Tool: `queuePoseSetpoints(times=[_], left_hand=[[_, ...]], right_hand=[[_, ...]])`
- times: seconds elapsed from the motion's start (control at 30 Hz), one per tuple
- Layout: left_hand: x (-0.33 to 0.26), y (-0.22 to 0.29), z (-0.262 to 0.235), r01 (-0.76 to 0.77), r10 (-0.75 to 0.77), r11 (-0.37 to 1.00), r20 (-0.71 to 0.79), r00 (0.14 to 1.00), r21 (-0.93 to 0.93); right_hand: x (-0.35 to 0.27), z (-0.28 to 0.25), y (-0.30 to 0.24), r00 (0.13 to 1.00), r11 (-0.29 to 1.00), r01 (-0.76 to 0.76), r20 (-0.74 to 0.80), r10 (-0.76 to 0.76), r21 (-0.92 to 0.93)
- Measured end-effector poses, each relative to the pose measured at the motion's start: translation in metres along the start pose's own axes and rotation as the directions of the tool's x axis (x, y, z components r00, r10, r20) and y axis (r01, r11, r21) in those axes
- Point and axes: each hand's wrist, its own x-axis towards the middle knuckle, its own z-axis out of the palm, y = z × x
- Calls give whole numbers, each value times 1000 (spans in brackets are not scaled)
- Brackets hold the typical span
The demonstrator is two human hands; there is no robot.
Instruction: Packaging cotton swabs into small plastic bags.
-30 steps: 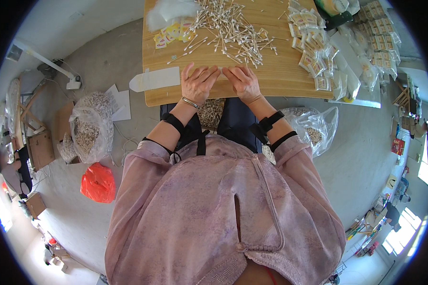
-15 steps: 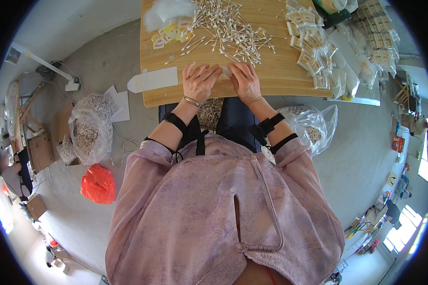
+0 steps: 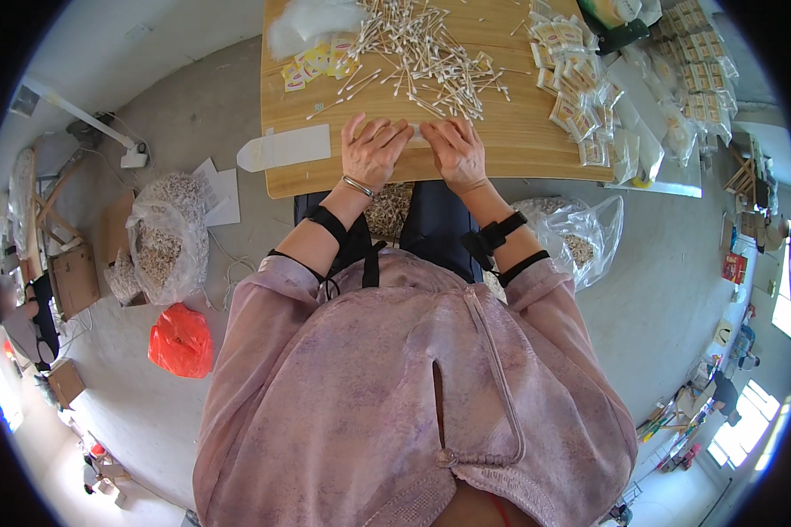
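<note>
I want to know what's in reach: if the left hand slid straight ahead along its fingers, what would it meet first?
Probably the loose white cotton swabs lying at the near edge of the big heap. The left hand rests flat on the wooden table, fingers pointing that way; depth is hard to judge.

We look down on a wooden table (image 3: pixel 501 149) where the left hand (image 3: pixel 372 152) and right hand (image 3: pixel 455 154) lie flat, fingers spread — side by side over a small clear packet (image 3: pixel 418 136). Just beyond them sprawls a pile of cotton swabs (image 3: pixel 422 53) — filled packets (image 3: pixel 580 97) stacked to the right.
</note>
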Motion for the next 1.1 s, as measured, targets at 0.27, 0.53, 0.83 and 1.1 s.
queuePoseSetpoints(times=[0.27,0.53,0.83,1.1], left_hand=[[2,-7,0,12,-11,1000,-53,999,26],[7,-18,-6,-25,25,999,8,1000,25],[-1,-12,-6,24,-24,999,10,1000,30],[-1,-12,-3,26,-26,999,0,1000,-22]], right_hand=[[4,10,2,1000,998,16,2,-16,57],[5,12,2,1000,998,19,11,-19,52],[4,6,-4,999,999,40,33,-40,-2],[2,9,-3,1000,999,22,6,-23,40]])
